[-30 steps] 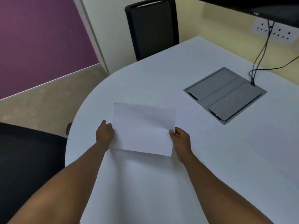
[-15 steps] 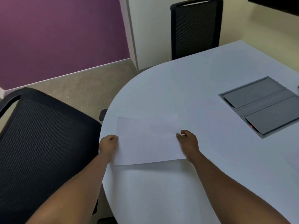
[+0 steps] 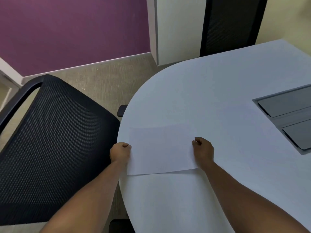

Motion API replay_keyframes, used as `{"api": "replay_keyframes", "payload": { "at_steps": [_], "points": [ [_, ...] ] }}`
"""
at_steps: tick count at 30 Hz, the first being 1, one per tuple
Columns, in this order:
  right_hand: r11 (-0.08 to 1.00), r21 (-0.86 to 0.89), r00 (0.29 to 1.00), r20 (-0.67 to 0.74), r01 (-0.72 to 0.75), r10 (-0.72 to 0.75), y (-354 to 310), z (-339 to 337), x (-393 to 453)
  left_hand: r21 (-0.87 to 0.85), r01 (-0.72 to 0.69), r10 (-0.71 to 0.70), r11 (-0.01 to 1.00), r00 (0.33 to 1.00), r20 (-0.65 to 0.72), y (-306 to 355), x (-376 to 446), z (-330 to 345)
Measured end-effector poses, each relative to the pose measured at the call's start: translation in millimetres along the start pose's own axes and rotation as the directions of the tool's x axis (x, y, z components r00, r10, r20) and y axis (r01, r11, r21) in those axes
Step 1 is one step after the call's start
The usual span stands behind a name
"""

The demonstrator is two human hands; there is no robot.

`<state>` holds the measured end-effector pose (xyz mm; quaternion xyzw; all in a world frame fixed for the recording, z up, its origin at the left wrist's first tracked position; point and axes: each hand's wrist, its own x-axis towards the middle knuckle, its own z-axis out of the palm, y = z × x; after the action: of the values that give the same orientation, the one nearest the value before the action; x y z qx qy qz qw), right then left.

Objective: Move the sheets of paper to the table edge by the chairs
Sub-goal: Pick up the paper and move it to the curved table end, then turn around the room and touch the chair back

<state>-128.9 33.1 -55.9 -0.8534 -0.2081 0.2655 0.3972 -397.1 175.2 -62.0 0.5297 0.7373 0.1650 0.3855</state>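
Sheet of paper (image 3: 161, 149): plain white, blank, rectangular, long side across your view, nearly flat; its near edge is lifted slightly, with a thin shadow line on the desk (image 3: 218, 91) beneath. It sits at the desk's rounded left edge, its left side just inside the rim. You hold it by both short sides: your left hand (image 3: 120, 153) has its grip pinched shut on the left edge, knuckles hanging over the desk rim; your right hand (image 3: 202, 151) has its grip closed on the right edge, resting over the desk surface. Next to that rim stands a black mesh chair (image 3: 55, 145); a second black chair (image 3: 230, 26) stands at the far edge. A grey flap panel (image 3: 289, 115) is set into the desk at right.

Versus 0.5 s ago: the sheet lies closer to the left rim and flatter.
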Motion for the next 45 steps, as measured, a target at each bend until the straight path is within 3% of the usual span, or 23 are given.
{"api": "replay_keyframes", "payload": {
  "at_steps": [15, 25, 29, 34, 40, 45],
  "points": [
    [0.966, -0.249, 0.997, 0.002, 0.070, -0.072, 5.9, 2.1, 4.0, 0.155, -0.001, 0.005, 0.988, 1.000, -0.030, -2.5, 8.4, 5.5],
    [0.981, -0.188, 0.999, 0.010, 0.043, -0.041, 16.6, -10.0, -1.4, 0.193, -0.016, 0.024, 0.981, 0.999, -0.039, 2.2, 4.5, 7.9],
    [0.960, -0.220, 0.984, 0.013, 0.174, -0.175, 2.2, -19.4, -16.6, 0.213, -0.101, 0.106, 0.972, 0.994, -0.010, 17.1, -2.9, 8.2],
    [0.868, -0.342, 0.929, 0.039, 0.359, -0.369, -37.1, -24.6, -37.9, 0.268, -0.418, 0.406, 0.868, 0.908, 0.102, 44.4, -20.3, 3.4],
    [0.810, -0.427, 0.894, -0.012, 0.401, -0.448, -79.1, -45.2, -73.9, 0.210, -0.604, 0.585, 0.768, 0.797, 0.150, 84.0, -39.0, -25.9],
    [0.781, -0.453, 0.859, -0.061, 0.429, -0.508, -112.8, -63.9, -107.5, 0.234, -0.744, 0.735, 0.626, 0.663, 0.142, 117.0, -60.1, -67.3]
  ]
}}
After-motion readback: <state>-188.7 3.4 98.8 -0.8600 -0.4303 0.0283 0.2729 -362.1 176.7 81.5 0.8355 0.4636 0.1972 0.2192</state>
